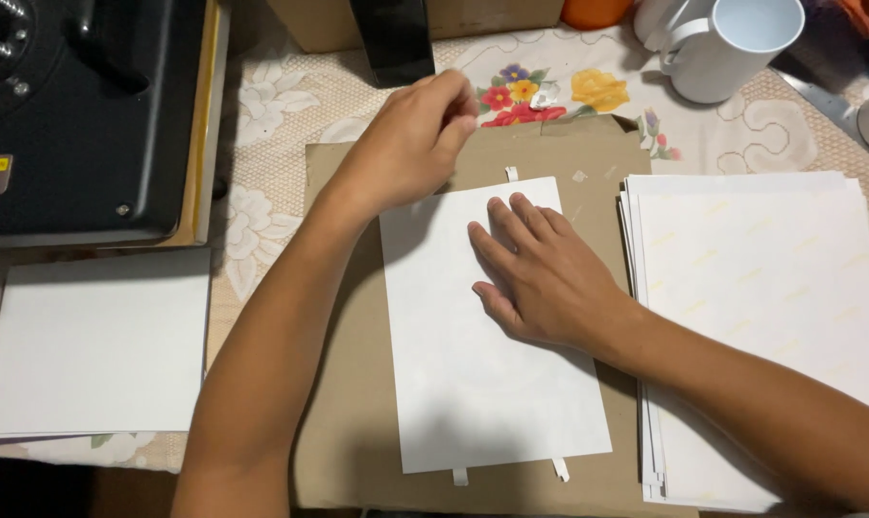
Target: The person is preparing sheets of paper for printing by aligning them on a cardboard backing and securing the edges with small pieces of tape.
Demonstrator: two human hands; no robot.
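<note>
White sheet [482, 384] | right hand [540, 278] flat on it | left hand [410, 144] at top edge

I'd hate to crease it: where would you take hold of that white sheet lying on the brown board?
Probably the white sheet at its bottom right corner, coming from the near edge: it lies flat on the brown board, the right hand presses its upper half, and that corner is bare.

Two bare forearms, no sleeves, short fingernails

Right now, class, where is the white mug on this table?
In the head view the white mug stands at the top right of the table, on the floral tablecloth, beyond the stack of white sheets and to the right of both hands.
</note>
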